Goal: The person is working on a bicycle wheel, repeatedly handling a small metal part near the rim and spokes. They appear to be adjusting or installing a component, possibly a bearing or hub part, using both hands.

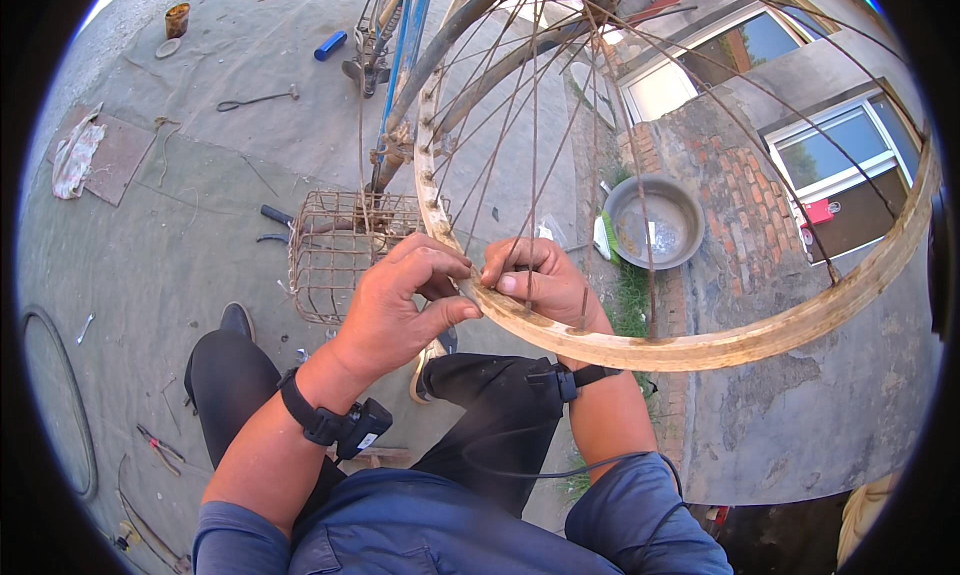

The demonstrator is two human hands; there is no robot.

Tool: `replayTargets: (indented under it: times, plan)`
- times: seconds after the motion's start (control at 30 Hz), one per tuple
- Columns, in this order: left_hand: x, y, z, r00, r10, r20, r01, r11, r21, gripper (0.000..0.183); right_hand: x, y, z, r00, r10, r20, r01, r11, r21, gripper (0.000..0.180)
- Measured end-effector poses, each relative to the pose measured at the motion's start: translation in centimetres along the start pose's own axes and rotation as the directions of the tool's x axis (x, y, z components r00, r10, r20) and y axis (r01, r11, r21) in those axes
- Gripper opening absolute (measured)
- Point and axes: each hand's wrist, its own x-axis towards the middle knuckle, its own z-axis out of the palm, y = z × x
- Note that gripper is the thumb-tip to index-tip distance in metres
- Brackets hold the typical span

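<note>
A bare, rust-stained bicycle wheel rim (600, 339) with rusty spokes (534, 162) curves in front of me, its tyre off. My left hand (409, 294) grips the rim's near-left stretch, thumb on the outer side and fingers bent over it. A small grey strip shows at the left thumb tip; I cannot tell what it is. My right hand (551, 279) is close beside it on the spoke side, thumb and index finger pinched against the rim edge. Its other fingers are partly hidden behind spokes. The blue bicycle frame (409, 50) and rusty fork (465, 20) rise beyond.
A rusty wire basket (337, 256) is beyond my left hand. To the right are a grey basin (694, 226), a green-bristled brush (604, 237) and a brick wall (739, 222). Pliers (159, 447), a spanner (86, 327) and a black tyre (64, 380) lie at left.
</note>
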Motion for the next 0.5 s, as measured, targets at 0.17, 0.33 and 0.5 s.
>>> replayTargets:
  times: [0.17, 0.33, 0.5]
  plan:
    - [-0.04, -0.09, 0.06, 1.0, -0.008, -0.002, 0.008, 1.0, -0.004, 0.033, 0.17, -0.26, 0.34, 1.0, -0.008, -0.004, 0.008, 1.0, 0.013, 0.014]
    - [0.03, -0.06, 0.06, 1.0, 0.005, -0.002, -0.005, 1.0, 0.005, 0.034, 0.5, 0.11, 0.03, 0.998, -0.053, 0.024, 0.052, 0.998, 0.039, 0.015]
    - [0.0, 0.16, -0.04, 1.0, 0.001, -0.004, -0.001, 1.0, 0.017, 0.034, -0.13, -0.34, 0.89, 0.995, 0.032, -0.096, -0.031, 0.999, 0.02, 0.016]
